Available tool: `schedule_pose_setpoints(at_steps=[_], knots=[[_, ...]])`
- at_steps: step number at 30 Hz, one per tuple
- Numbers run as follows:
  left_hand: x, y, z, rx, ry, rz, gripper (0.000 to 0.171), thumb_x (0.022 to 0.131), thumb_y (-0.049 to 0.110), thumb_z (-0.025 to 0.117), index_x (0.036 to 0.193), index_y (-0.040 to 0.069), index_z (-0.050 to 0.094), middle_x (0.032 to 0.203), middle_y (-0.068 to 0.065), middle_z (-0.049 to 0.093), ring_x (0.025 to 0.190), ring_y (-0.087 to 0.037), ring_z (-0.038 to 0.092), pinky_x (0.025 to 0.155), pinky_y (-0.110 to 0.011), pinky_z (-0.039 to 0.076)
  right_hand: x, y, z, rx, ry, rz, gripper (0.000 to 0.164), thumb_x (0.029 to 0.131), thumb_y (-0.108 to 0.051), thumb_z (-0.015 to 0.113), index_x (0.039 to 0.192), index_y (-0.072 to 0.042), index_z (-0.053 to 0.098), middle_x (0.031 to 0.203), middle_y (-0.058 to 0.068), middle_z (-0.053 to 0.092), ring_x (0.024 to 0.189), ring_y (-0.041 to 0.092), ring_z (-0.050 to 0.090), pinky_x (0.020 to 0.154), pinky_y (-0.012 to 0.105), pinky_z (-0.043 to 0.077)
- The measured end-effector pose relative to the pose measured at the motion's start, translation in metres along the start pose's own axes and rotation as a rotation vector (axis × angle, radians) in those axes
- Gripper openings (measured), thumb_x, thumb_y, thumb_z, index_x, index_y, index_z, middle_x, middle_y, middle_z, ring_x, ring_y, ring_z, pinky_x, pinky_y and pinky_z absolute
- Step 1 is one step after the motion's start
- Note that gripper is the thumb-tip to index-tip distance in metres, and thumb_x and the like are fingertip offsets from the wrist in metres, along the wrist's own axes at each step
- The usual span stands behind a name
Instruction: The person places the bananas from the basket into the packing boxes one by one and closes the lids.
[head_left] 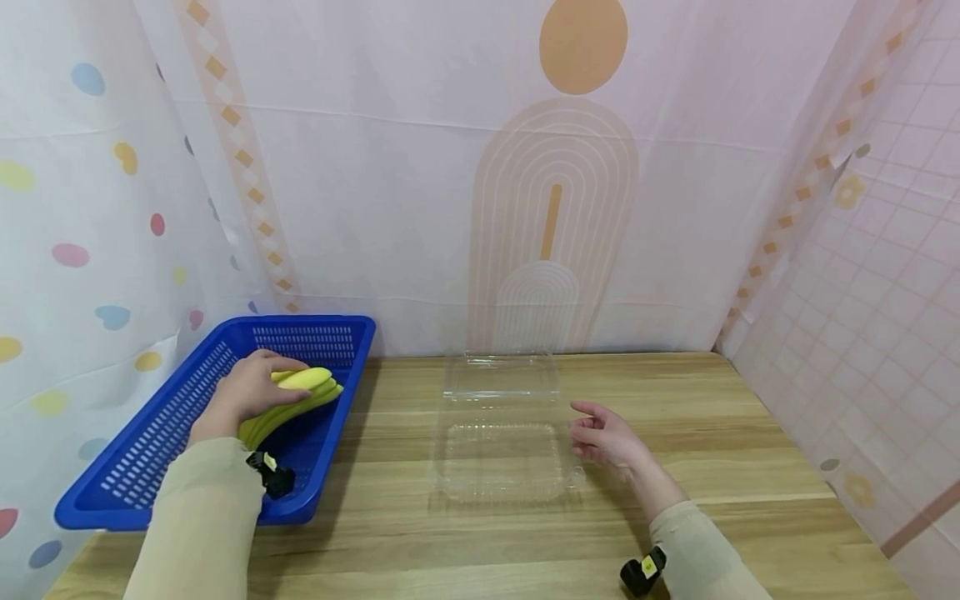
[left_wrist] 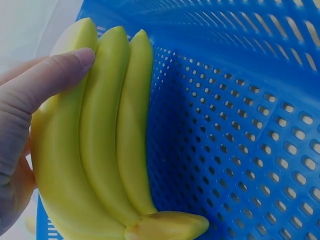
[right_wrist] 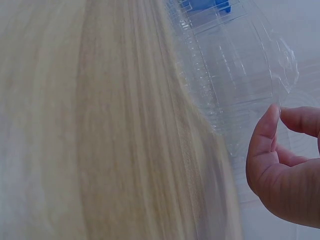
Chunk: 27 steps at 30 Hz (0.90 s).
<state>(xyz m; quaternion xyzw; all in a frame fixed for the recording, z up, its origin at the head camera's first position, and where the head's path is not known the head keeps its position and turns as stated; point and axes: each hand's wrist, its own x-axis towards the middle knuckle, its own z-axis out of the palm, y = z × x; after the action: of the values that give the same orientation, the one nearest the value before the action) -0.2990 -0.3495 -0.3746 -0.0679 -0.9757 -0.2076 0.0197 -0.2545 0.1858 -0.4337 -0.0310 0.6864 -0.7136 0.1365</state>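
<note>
In the head view my left hand (head_left: 255, 387) grips a bunch of yellow bananas (head_left: 318, 392) inside the blue basket (head_left: 318, 510). Seen from the left wrist, the thumb presses over the outermost banana (left_wrist: 60, 140), and the stem end points toward the lower right. The other fingers are mostly hidden behind the bunch. A clear plastic clamshell box (head_left: 502, 492) stands on the table with its lid raised at the back. At the box's right side, my right hand (head_left: 609, 437) pinches its thin edge between thumb and index finger, as the right wrist view shows.
The wooden table (head_left: 390, 550) runs back to a patterned curtain (head_left: 390, 208), with more curtain on both sides. The perforated basket wall (head_left: 168, 400) rises at the left. A small black camera is worn on each wrist.
</note>
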Motion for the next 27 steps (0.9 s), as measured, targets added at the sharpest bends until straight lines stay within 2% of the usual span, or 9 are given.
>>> schedule_pose_setpoints(at_steps=[14, 27], knots=[[-0.002, 0.007, -0.006, 0.016, 0.064, 0.030, 0.061, 0.084, 0.048, 0.076, 0.128, 0.007, 0.066, 0.138, -0.031, 0.042, 0.123, -0.056, 0.035, 0.088, -0.077, 0.029, 0.002, -0.001, 0.003, 0.022, -0.016, 0.002, 0.062, 0.097, 0.003, 0.055, 0.150, 0.011, 0.023, 0.096, 0.005, 0.051, 0.076, 0.010, 0.055, 0.067, 0.020, 0.053], [-0.001, 0.022, -0.008, 0.057, 0.119, 0.076, 0.054, 0.085, 0.042, 0.077, 0.127, 0.010, 0.068, 0.136, -0.028, 0.045, 0.123, -0.053, 0.036, 0.088, -0.073, 0.031, 0.003, 0.002, 0.002, 0.024, -0.028, -0.016, 0.055, 0.098, 0.006, 0.051, 0.147, 0.014, 0.027, 0.093, 0.003, 0.051, 0.075, 0.009, 0.054, 0.066, 0.019, 0.052]])
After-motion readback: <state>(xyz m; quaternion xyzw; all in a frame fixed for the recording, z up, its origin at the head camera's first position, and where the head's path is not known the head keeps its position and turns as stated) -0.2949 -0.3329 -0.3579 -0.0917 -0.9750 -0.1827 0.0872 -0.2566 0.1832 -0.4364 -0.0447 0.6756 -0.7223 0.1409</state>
